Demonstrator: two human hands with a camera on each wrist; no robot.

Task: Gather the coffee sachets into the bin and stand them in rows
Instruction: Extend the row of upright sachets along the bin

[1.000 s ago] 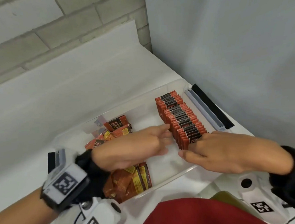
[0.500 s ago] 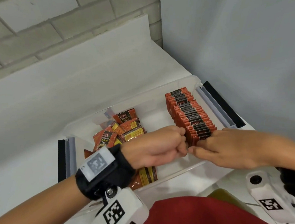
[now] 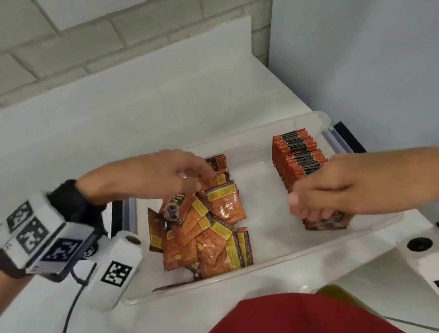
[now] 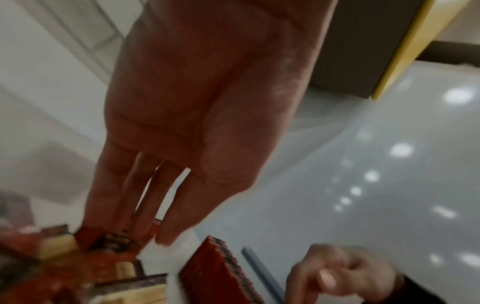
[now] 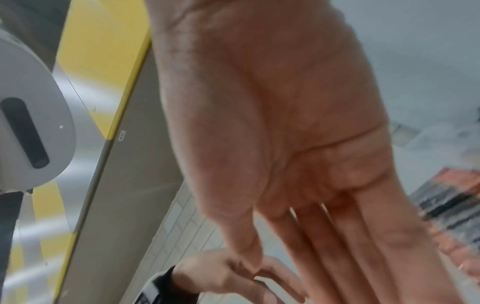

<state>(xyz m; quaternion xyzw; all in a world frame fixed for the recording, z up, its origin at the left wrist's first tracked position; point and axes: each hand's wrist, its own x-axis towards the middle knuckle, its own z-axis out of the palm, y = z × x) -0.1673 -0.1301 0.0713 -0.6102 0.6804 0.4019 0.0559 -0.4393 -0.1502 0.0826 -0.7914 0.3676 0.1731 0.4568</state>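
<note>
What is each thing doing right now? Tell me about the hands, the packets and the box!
Left hand: reaching into the loose pile, fingers extended.
Right hand: resting at the near end of the row, fingers relaxed.
Loose sachets: lying in a jumbled heap, left part of the bin.
Row of sachets: standing on edge, packed together, right part of the bin.
Bin: uncovered, on the counter.

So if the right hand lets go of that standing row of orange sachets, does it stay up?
Probably not reliably. The standing row of orange foil sachets is thin packets on edge, braced at its near end by the right hand. The glossy loose sachets lie slumped flat, suggesting slippery, floppy packets.
</note>
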